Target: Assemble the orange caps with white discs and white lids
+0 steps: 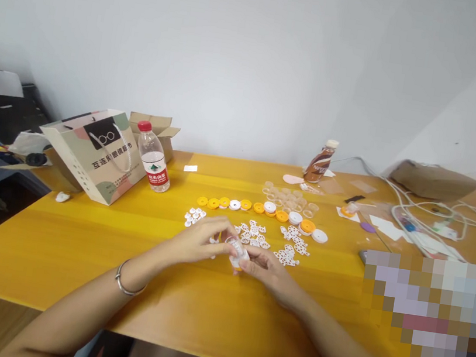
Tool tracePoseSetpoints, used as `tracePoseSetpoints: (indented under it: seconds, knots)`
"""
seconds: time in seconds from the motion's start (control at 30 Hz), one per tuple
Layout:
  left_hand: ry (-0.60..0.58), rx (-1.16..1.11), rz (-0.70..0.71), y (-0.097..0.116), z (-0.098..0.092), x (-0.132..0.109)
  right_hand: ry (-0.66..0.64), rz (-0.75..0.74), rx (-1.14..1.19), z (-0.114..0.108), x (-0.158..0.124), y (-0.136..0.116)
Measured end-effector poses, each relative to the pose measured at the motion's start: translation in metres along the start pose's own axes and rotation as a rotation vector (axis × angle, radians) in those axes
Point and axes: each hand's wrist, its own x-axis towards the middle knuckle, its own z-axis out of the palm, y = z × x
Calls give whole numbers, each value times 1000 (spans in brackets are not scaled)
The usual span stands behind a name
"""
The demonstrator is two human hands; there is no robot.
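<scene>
yellow-orange wooden table (55, 247), seen from above the hands.

- left hand (200, 243) and right hand (268, 270) meet at the near middle of the table, fingertips touching across a small clear piece (237, 249) with an orange bit under it. both hands are pinched closed on it, the left from above and the right from below and the side. the piece is held just over the table top, right of the water bottle (155, 158) and nearer the person than it.
- silver bracelet (128, 284) on the left wrist.
- water bottle stands upright, red cap, red and white label. printed paper bag (95, 152) is just left of the bottle, and an open cardboard box (157, 126) is right behind it.
- row of orange and white caps (256, 207) runs off to the right of the bottle, roughly level with its base.
- white flat cutouts (256, 235) are scattered right of the bottle, between the cap row and the hands.
- clear rings (291, 198) are clustered behind the cap row, further right of the bottle.
- brown drink bottle (320, 162) is well right of the water bottle, by the wall, tilted.
- white cables (437, 212) lie far right of the bottle.
</scene>
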Motion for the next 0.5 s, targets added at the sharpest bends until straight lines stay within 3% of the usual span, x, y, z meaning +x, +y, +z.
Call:
tracePoseSetpoints:
  seconds: [0.13,0.27,0.4,0.5]
  knots:
    - [-107,-16,84,3,-4,0,17,2,-13,-2,2,5]
    - [-9,36,-20,2,-4,-1,36,-5,-29,-2,4,5]
    - [-137,-45,75,1,-2,0,13,33,4,0,4,5]
    - [-43,-10,83,1,-1,2,43,7,-49,0,4,4]
